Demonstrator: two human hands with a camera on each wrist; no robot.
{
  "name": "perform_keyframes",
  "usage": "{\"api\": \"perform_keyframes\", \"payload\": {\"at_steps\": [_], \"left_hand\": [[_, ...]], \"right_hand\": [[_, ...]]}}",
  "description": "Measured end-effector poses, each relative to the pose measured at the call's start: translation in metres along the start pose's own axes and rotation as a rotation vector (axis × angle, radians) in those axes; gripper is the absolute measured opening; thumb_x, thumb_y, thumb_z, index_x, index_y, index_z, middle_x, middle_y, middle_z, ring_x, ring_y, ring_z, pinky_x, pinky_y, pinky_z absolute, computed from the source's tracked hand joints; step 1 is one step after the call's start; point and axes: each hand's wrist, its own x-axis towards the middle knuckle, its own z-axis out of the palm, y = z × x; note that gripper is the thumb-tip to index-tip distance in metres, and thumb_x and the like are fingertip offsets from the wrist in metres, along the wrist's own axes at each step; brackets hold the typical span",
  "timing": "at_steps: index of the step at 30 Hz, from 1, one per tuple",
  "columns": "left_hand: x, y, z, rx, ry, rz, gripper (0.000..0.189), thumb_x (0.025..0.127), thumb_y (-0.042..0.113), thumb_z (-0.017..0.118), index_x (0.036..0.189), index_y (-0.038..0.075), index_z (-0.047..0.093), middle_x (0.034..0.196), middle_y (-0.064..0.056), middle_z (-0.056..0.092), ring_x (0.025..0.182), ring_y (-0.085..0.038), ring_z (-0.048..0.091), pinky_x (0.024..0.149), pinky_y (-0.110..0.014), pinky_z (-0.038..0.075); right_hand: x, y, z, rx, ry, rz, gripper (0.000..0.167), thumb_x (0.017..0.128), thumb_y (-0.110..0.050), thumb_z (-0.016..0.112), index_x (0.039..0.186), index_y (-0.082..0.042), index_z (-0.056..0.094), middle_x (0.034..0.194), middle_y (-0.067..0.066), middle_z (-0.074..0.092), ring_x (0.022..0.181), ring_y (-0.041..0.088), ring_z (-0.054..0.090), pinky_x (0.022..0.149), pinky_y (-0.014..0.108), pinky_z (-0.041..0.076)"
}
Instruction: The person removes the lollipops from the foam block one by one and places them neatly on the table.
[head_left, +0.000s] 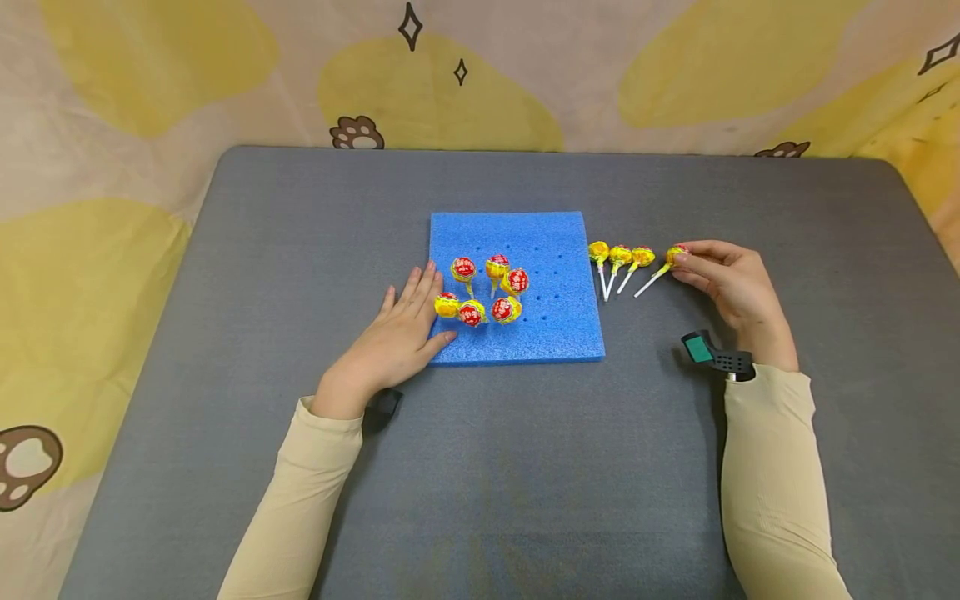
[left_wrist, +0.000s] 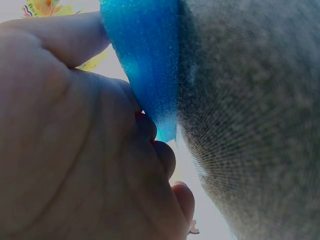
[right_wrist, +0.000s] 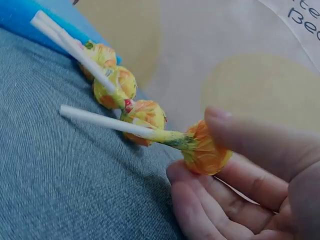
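The right hand pinched one lollipop by its wrapped head, thumb against the fingers, at the right end of a row just right of the blue foam board. Whether it touched the grey table, I couldn't tell from where I stood. That grip struck me as sound: the white stick was free and pointed to the near left. Done well, the hold needed to be firm enough to prevent twisting, and clear of the three loose lollipops, which lay close together and might easily have been knocked. The wrist was bent, turning the hand leftward. The left hand lay with fingers extended along the board's left edge, gripping nothing, its thumb over the near left part; gentle pressure seemed wisest, with six standing lollipops so near.
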Motion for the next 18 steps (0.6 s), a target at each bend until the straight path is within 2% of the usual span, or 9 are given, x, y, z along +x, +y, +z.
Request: {"api": "perform_keyframes", "payload": {"at_steps": [5, 7, 9, 12, 18], "left_hand": [[-0.0004, 0.0002, -0.0002, -0.001, 0.001, 0.001, 0.079, 0.098, 0.040, 0.044, 0.150, 0.003, -0.003, 0.156, -0.010, -0.012, 0.142, -0.024, -0.014, 0.112, -0.049, -0.005], [-0.0005, 0.0002, -0.0002, -0.001, 0.002, 0.002, 0.079, 0.098, 0.040, 0.044, 0.150, 0.003, -0.003, 0.156, -0.010, -0.012, 0.142, -0.024, -0.014, 0.112, -0.049, -0.005], [-0.0004, 0.0001, -0.0001, -0.001, 0.003, 0.002, 0.079, 0.098, 0.040, 0.044, 0.150, 0.003, -0.003, 0.156, -0.010, -0.012, 0.142, -0.024, -0.014, 0.112, -0.049, -0.004], [-0.0002, 0.0000, 0.0001, 0.000, 0.004, 0.000, 0.079, 0.098, 0.040, 0.044, 0.150, 0.003, -0.003, 0.156, -0.010, -0.011, 0.142, -0.024, -0.014, 0.112, -0.049, -0.004], [-0.0004, 0.0005, -0.0002, -0.003, 0.002, 0.000, 0.079, 0.098, 0.039, 0.044, 0.150, 0.002, -0.003, 0.156, -0.011, -0.011, 0.142, -0.024, -0.014, 0.112, -0.049, -0.005]], "right_hand": [[0.0008, 0.0022, -0.0013, -0.343, 0.051, -0.037, 0.015, 0.083, -0.008, 0.071, 0.098, -0.006, 0.074, 0.087, -0.006, 0.071, 0.078, 0.007, 0.063, 0.067, 0.017, 0.052], [0.0007, 0.0024, -0.0004, -0.493, 0.068, -0.044, 0.024, 0.084, -0.016, 0.072, 0.104, -0.004, 0.072, 0.087, -0.011, 0.070, 0.080, 0.007, 0.061, 0.067, 0.015, 0.049], [0.0005, 0.0022, 0.0009, -0.593, 0.075, -0.040, 0.036, 0.083, -0.024, 0.073, 0.111, -0.001, 0.069, 0.090, -0.013, 0.069, 0.085, 0.007, 0.058, 0.069, 0.015, 0.047], [-0.0004, 0.0014, 0.0038, -0.675, 0.085, -0.028, 0.045, 0.082, -0.030, 0.073, 0.115, 0.000, 0.067, 0.092, -0.014, 0.067, 0.090, 0.009, 0.055, 0.070, 0.016, 0.043], [-0.0015, 0.0015, 0.0060, -0.719, 0.095, -0.055, 0.044, 0.082, -0.028, 0.074, 0.113, 0.002, 0.067, 0.090, -0.017, 0.065, 0.089, 0.008, 0.054, 0.068, 0.018, 0.041]]}}
